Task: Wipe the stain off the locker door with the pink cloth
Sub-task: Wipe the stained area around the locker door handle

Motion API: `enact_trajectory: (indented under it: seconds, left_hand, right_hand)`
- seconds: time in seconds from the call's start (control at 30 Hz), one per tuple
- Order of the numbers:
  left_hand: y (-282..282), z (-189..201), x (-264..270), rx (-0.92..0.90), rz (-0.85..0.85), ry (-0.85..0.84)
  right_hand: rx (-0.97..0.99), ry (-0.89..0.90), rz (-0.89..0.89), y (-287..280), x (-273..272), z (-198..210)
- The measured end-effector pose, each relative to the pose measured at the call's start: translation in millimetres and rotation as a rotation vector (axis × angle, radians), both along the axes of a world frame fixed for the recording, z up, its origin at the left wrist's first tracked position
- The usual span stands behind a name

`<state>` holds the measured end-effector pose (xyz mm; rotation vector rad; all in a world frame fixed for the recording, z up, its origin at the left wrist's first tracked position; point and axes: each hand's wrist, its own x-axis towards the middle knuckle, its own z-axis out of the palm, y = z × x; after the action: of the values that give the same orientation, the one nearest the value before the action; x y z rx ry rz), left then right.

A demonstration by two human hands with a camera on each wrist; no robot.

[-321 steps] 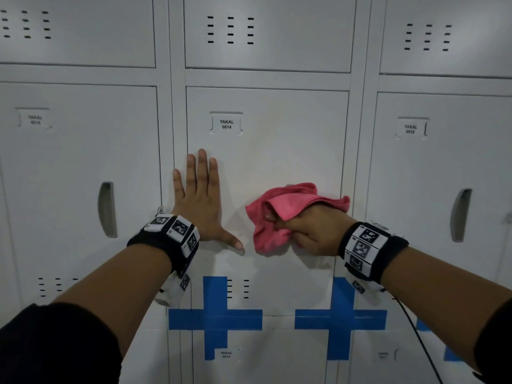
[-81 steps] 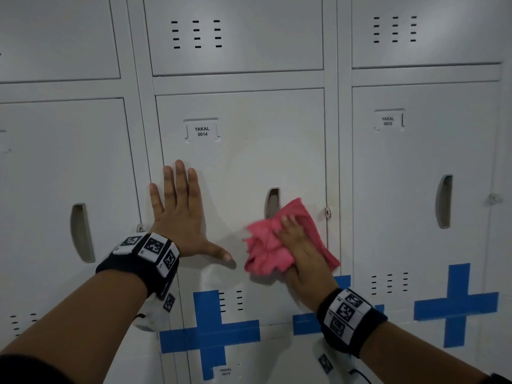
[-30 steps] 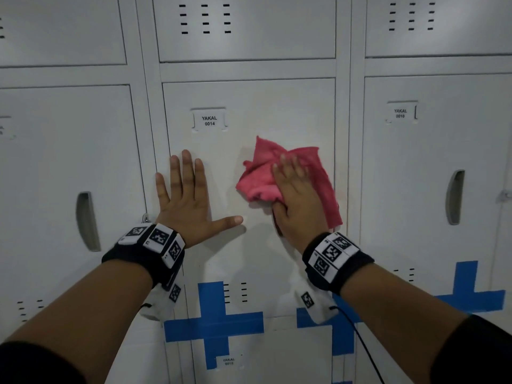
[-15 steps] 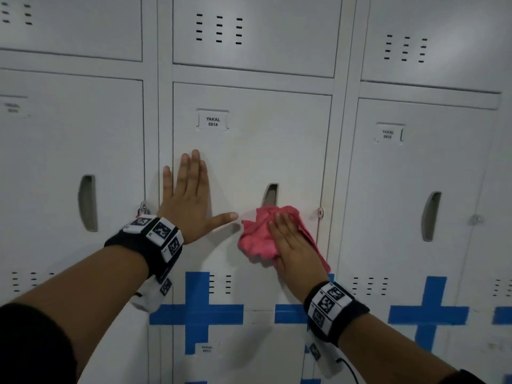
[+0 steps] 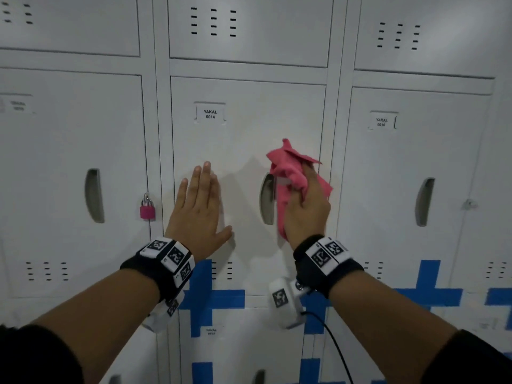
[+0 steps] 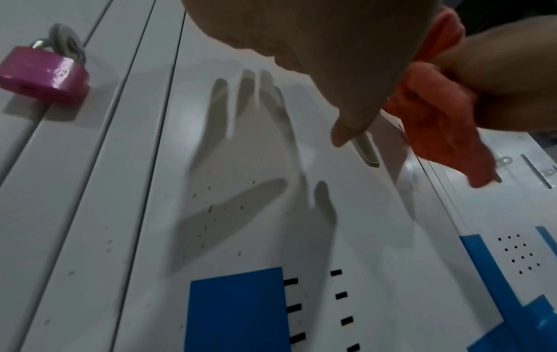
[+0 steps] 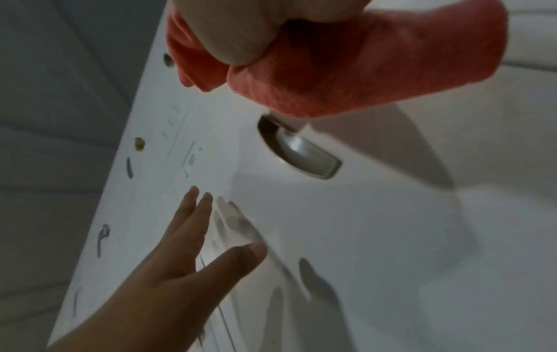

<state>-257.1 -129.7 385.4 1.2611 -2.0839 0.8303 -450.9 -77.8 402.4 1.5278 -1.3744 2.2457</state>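
The pink cloth (image 5: 291,178) sits bunched in the right hand (image 5: 306,209), fingers curled round it, loose corners sticking up above the knuckles and a flap hanging below the palm. In the right wrist view the wad hangs just off the locker door (image 5: 246,139), right over the recessed handle (image 5: 267,199), and I cannot tell whether any fold is touching the metal.

Left of the cloth, the left hand (image 5: 198,209) is open, fingers straight and together, thumb out toward the handle. Its shadow falls clearly apart from it on the door in the left wrist view, so the palm looks lifted off the panel rather than pressed flat.

Now the trouble spot: small brown specks (image 6: 211,209) dot the door beneath the left palm, above the blue cross (image 5: 206,296). If those are the stain, the cloth is well to their right and the wipe could miss them altogether. With the left hand off the door, a firm push may rattle the panel. That trailing flap could also snag in the handle recess and drag out of the grip.

Further left of the left hand, a pink padlock (image 5: 147,209) hangs on the neighbouring locker. Above both hands sits the label (image 5: 210,114) reading YAKAL 0014.
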Motion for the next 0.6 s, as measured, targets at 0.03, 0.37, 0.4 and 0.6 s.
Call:
enact_trajectory:
  seconds: [0.03,0.37,0.4,0.6]
  left_hand:
    - [0.2,1.4,0.6,0.019,0.026,0.053]
    - [6.3,-3.9,4.4,0.065,-0.072,0.166]
    - [7.9,-2.5,3.0,0.047,-0.092,0.168]
    - [7.9,6.9,-5.7,0.021,-0.095,0.127]
  right_hand:
    - [-0.031,0.013,0.004,-3.4,5.5,10.4]
    - [0.239,0.96,-0.166,-40.0,-9.8,-19.9]
    - [0.261,0.976,-0.135,-38.1,-12.8,-27.5]
    - [0.113,1.311,-0.128,-31.1,-47.6,-59.5]
